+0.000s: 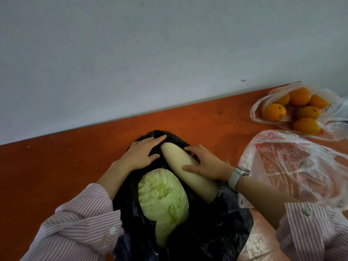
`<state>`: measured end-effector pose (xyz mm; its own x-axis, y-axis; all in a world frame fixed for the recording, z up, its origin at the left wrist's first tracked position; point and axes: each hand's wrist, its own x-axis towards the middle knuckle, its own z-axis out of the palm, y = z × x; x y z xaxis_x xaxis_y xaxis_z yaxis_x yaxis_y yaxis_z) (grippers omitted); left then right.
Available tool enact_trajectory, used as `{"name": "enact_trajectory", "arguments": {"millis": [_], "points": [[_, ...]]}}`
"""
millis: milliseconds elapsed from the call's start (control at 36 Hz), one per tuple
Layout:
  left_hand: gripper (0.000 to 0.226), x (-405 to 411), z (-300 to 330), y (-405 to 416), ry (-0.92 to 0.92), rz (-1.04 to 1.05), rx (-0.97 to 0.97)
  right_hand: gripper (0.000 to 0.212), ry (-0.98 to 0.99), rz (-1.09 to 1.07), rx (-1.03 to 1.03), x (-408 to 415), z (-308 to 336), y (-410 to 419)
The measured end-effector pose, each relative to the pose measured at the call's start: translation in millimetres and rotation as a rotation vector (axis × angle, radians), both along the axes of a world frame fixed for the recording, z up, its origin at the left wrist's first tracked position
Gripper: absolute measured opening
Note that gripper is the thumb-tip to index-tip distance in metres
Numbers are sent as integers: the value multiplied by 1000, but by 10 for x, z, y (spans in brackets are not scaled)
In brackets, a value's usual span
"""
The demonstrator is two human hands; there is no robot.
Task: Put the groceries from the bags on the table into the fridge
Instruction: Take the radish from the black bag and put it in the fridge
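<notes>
Left hand (141,154) flat, fingers spread, right hand (204,162) cupped

I count three bags on desk (56,166): one black bag (207,232), one clear bag of oranges (263,102), one clear bag, flattened (301,176). Oranges (274,112): I make six showing through plastic. One cabbage (163,200) in black bag. One long pale gourd (184,166) beside it. Two hands in my view: left hand (143,155), right hand (207,164). One watch (239,176), on right wrist. Two striped sleeves (81,223).
</notes>
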<state>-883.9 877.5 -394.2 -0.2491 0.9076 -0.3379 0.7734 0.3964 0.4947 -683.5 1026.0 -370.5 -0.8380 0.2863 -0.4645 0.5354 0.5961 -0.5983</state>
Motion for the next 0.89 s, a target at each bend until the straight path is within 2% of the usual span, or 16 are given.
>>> {"name": "enact_trajectory", "arguments": {"millis": [83, 139, 194, 306, 389, 556, 639, 778, 889], "points": [[60, 17, -30, -3, 56, 13, 106, 40, 170, 20, 170, 95, 30, -7], [54, 37, -44, 2, 103, 1, 108, 37, 201, 58, 267, 116, 44, -35], [53, 42, -63, 13, 133, -26, 64, 46, 169, 89, 327, 117, 59, -68], [58, 41, -93, 43, 148, -66, -15, 84, -19, 157, 411, 107, 77, -124], [60, 76, -103, 49, 115, -33, -80, 94, -191, 82, 340, 70, 50, -151], [58, 84, -59, 55, 116, -50, -150, 63, -196, -60, 285, 27, 93, -146], [55, 65, -1, 96, 118, -39, -178, 60, -145, -111, 278, 92, 161, -140], [50, 51, 55, 166, 102, -5, -244, 75, 27, -184, 218, 285, 406, -69], [46, 97, 234, 218, 16, 124, -28, 79, 222, -271, 93, 476, 703, 24]]}}
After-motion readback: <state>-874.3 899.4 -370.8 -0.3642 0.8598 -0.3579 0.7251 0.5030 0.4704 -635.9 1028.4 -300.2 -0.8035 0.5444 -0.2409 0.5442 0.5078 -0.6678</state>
